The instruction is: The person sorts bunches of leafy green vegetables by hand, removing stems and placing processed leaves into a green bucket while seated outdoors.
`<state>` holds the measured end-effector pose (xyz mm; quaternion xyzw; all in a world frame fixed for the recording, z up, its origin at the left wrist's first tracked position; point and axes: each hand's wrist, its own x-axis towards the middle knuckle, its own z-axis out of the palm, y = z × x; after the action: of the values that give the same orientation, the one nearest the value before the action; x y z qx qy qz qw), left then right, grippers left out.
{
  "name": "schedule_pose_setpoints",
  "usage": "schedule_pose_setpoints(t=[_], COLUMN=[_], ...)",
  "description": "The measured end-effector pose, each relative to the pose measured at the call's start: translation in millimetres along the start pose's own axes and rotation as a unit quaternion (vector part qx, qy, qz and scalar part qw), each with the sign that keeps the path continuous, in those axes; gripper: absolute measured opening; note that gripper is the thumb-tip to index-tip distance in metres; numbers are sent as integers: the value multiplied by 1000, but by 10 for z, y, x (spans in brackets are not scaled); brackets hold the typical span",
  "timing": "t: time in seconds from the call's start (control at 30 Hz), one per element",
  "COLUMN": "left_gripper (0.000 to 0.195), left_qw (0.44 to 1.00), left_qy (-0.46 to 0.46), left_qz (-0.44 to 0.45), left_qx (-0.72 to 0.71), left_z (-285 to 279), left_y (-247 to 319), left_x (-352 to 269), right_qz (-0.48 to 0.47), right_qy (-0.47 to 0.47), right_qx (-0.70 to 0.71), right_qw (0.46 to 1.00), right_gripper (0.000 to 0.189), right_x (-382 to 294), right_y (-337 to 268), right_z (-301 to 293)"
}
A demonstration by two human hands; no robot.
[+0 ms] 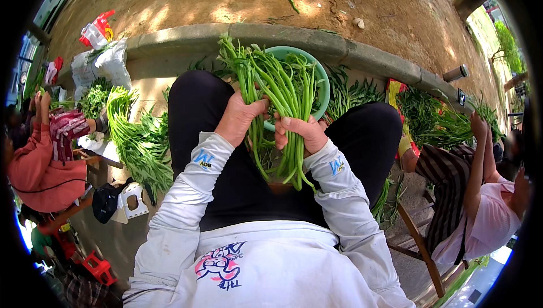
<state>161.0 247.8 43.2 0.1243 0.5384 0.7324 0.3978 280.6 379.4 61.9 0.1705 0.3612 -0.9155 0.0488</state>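
Both of my hands hold long green stems of a leafy vegetable above my lap. My left hand [241,117] has its fingers closed round the left part of the stems. My right hand [302,132] grips the lower part of a larger bunch of green stems [292,91], its thumb lying across them. The leafy tops point away from me. Behind and beneath the bunch, between my knees, stands a light green plastic basin [326,91] with greens in it, partly hidden by the stems.
Piles of long-stemmed greens [135,142] lie left of my knee, and more greens [356,96] lie right of the basin. A concrete kerb [178,38] runs beyond. Co-workers sit at left and right. A white plastic stool [132,202] and a black cap [106,202] are at left.
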Motion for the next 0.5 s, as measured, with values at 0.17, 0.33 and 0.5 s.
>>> schedule_pose_setpoints(t=[0.17,0.33,0.5], left_gripper=[19,26,30], left_qw=[1000,997,990], left_qy=[10,77,117], left_qz=[-3,-17,-50], left_qx=[-13,18,-54], left_z=[2,-45,-18], left_y=[-27,-54,0], left_x=[22,29,-4], right_qz=[-1,-17,-182], right_qy=[2,-45,9], right_qx=[-17,-20,76], right_qw=[1000,999,980], right_gripper=[27,28,23], right_x=[29,-23,-48], right_y=[26,-17,-54], right_z=[-42,-46,-44])
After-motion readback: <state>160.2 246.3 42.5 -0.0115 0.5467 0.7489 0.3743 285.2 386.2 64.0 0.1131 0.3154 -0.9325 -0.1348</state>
